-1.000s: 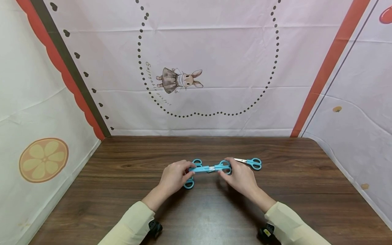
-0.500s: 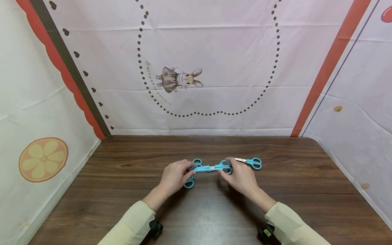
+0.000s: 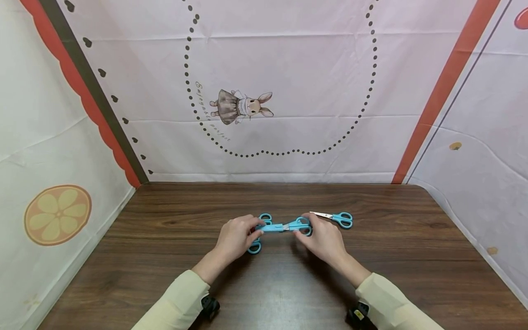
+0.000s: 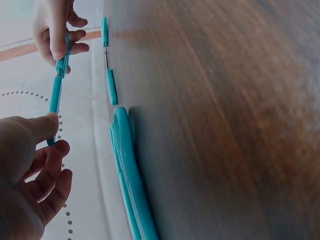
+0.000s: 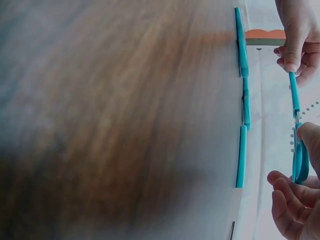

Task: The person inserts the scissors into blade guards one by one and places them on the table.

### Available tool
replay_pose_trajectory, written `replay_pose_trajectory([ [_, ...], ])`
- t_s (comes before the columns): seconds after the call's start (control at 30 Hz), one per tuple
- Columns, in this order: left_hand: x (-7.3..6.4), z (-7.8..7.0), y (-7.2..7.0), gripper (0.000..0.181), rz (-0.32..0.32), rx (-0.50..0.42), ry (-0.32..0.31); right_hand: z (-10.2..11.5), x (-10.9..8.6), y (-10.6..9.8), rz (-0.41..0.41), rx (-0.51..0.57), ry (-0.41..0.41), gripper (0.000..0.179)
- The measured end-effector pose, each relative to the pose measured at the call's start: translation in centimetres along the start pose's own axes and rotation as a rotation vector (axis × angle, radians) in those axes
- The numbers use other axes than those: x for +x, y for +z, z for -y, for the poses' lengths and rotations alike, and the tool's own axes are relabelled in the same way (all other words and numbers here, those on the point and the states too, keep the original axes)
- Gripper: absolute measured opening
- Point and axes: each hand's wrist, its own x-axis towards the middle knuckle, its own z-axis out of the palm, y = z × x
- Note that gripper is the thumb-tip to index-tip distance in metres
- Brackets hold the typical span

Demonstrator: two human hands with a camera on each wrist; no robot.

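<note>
Both hands hold one pair of scissors (image 3: 299, 225) above the table, blades pointing left. My left hand (image 3: 234, 239) pinches the light-blue blade cover (image 3: 272, 228) between thumb and fingers. The loops of the handles are in the grip of my right hand (image 3: 326, 237). A short stretch of bare metal (image 5: 297, 117) shows between cover and handles; the rest of the blades is inside the cover. Beneath the left hand lie blue scissors (image 3: 254, 246), partly hidden; another blue handle (image 3: 265, 217) shows just behind it. In the left wrist view, my left hand's other fingers (image 4: 47, 182) curl loosely.
Uncovered scissors (image 3: 342, 220) lie right of the right hand, blades pointing left. In the left wrist view, a separate blue cover (image 4: 111, 87) lies on the brown wooden table (image 3: 268, 293). A printed cloth (image 3: 313, 91) hangs behind it, with more cloth at both sides.
The held scissors' handles have tilted slightly, and the bare metal gap looks a little shorter. More blade of the uncovered scissors shows beyond the right hand. The left hand has hardly moved.
</note>
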Motion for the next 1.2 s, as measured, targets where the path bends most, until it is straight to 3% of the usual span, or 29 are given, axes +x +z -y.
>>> replay_pose_trajectory([
  [0.33, 0.07, -0.25, 0.02, 0.015, -0.039, -0.015, 0.032, 0.11, 0.02, 0.08, -0.016, -0.009, 0.002, 0.043],
  [1.2, 0.32, -0.51, 0.09, 0.017, -0.029, -0.018, 0.035, 0.36, 0.07, 0.06, -0.046, -0.011, -0.008, 0.043],
])
